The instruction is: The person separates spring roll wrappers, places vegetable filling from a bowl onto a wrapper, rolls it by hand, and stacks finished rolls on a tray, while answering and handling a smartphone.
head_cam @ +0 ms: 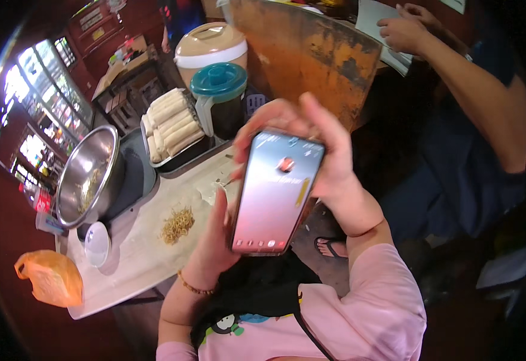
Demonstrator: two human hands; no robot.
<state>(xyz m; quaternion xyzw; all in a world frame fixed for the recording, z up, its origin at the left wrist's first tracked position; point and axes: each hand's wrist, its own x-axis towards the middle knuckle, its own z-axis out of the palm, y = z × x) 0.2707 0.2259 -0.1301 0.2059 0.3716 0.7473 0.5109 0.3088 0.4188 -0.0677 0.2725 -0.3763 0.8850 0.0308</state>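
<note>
A smartphone (276, 194) with a lit screen is held upright in front of my chest. My left hand (222, 230), with a beaded bracelet at its wrist, grips the phone's lower left edge. Around its upper right side curls my right hand (321, 144), slightly blurred. Behind the phone, a small heap of bean sprout filling (177, 225) lies on a pale wrapper on the white table (132, 280). Stacked rolled wrappers (175, 124) fill a metal tray (182, 160). More filling sits in a tilted steel bowl (87, 176).
A white small bowl (97, 244) and an orange plastic bag (50, 278) are at the table's left end. A teal-lidded pitcher (220, 99) and a beige cooler (211, 47) stand behind the tray. A worn wooden panel (308, 54) rises beyond; another person's arm (466, 85) extends at right.
</note>
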